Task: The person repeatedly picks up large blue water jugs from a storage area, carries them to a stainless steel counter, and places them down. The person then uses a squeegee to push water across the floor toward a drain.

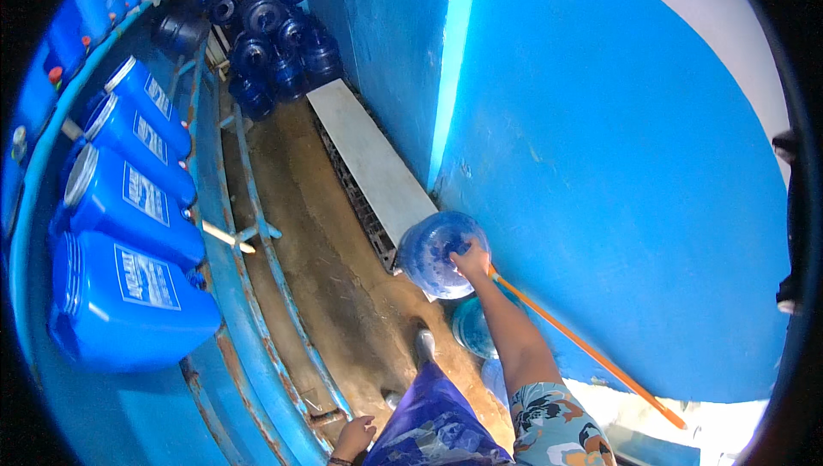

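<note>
My right hand (470, 258) is closed around the neck of a clear blue water jug (429, 252). The jug, seen from above, overlaps the near end of a long white-topped bench (373, 153); whether it rests there or hangs from my hand I cannot tell. A teal jug (473, 329) stands on the floor just below it, partly hidden by my forearm. An orange pole (583, 342) slants beside my right arm along the wall. Low by my left side, my left hand (353, 438) hangs with loosely bent fingers and nothing in it.
Several blue water jugs (261, 16) are piled at the far end. On the left, several blue jerrycans (137, 294) sit on a rack with rusty rails (270, 269). A blue wall (617, 166) closes the right side. The brown floor (296, 200) looks wet.
</note>
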Demonstrator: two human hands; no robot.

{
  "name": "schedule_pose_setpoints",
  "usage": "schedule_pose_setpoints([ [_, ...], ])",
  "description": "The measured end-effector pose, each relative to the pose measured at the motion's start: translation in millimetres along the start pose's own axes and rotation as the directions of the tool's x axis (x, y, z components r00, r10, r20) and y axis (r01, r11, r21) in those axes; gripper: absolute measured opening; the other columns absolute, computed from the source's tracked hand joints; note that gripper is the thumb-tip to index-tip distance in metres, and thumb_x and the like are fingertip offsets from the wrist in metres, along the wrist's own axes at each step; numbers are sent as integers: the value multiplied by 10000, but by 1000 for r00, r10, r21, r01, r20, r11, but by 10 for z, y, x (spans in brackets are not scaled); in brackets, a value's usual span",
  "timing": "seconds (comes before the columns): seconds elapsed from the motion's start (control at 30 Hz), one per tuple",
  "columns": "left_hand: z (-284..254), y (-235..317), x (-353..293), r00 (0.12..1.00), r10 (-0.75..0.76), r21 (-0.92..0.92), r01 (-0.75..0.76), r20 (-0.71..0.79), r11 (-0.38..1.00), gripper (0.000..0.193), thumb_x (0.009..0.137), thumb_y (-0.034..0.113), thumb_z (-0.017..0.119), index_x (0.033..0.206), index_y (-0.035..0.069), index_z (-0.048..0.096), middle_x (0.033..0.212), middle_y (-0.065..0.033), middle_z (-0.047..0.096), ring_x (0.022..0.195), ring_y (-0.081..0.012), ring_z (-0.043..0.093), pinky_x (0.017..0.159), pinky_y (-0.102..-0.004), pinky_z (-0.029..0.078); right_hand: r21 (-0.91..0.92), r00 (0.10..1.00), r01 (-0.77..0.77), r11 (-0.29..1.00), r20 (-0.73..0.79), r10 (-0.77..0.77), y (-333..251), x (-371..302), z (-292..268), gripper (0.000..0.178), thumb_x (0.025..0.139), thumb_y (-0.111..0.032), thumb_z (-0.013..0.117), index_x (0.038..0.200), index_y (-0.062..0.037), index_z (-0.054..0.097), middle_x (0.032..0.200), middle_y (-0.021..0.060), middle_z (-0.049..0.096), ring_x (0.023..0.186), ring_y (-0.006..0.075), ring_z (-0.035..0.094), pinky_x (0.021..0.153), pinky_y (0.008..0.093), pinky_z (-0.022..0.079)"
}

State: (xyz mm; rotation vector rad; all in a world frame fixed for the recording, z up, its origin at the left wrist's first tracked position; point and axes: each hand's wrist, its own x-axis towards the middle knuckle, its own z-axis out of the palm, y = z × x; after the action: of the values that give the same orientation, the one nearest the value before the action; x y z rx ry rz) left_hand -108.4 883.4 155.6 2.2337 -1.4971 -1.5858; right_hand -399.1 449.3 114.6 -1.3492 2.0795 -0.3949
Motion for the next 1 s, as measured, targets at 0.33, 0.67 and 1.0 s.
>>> schedule_pose_setpoints([
  [0.33, -699, 1148, 718, 991, 125, 103, -130, 56, 986, 402, 863, 281, 582, 1174, 35, 645, 1157, -191, 652, 1083, -348, 608, 955, -413, 477, 78, 989, -136, 988, 64, 131, 34, 884, 59, 844, 668, -399, 809, 1333, -13, 462, 1103, 248, 666, 1031, 381, 656, 912, 429, 521],
  [0.67, -1664, 1513, 1133, 988, 153, 197, -147, -14, 969, 426, 859, 302, 603, 1212, 65, 636, 1140, -218, 652, 1061, -372, 616, 943, -435, 481, -86, 971, -48, 995, 230, 66, -494, 1077, -263, 802, 803, -306, 718, 1480, -130, 326, 1291, 274, 563, 1240, 421, 512, 1029, 464, 410],
  [1.0, -3141, 1044, 2619, 952, 286, 196, -261, -111, 945, 446, 859, 327, 577, 1213, 59, 628, 1104, -212, 663, 1042, -376, 622, 933, -455, 480, -99, 900, 434, 895, 78, -428, -1707, 897, 432, 670, 735, -135, 723, 1353, -92, 467, 1301, 292, 459, 1199, 457, 455, 1023, 480, 397],
])
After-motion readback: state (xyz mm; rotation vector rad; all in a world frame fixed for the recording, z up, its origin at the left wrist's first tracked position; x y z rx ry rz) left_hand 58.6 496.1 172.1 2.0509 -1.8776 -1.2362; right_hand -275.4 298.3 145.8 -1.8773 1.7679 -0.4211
